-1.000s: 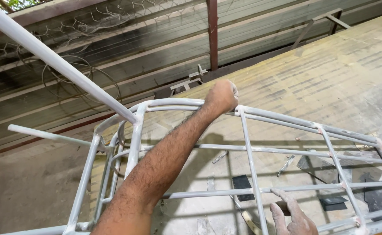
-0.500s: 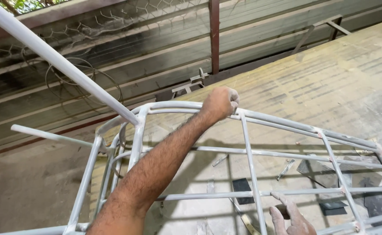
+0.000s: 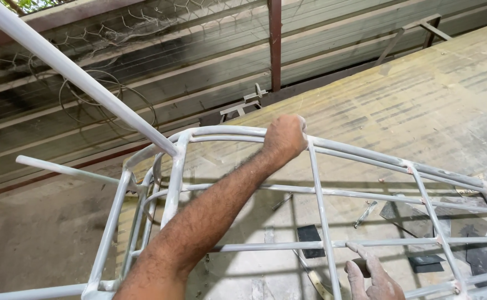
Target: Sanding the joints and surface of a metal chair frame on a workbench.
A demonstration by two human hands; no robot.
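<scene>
A grey-painted metal frame of welded tubes (image 3: 365,153) fills the head view, seen from above. My left hand (image 3: 285,136) reaches out at arm's length and is closed around the frame's curved top rail, beside an upright bar. My right hand (image 3: 372,278), dusty grey, shows only partly at the bottom edge. Its fingers point up and touch a lower crossbar (image 3: 288,245). A small brown patch sits between those fingers; I cannot tell whether it is held.
A long grey tube (image 3: 71,69) slants from the top left down to the frame's corner. Below the frame lie a worn board floor (image 3: 421,94), dark flat scraps (image 3: 310,233) and small tools (image 3: 365,213). A corrugated wall with wire mesh (image 3: 143,33) stands behind.
My left hand keeps its grip on the top rail. My right hand has risen a little, its fingers now at the lower crossbar.
</scene>
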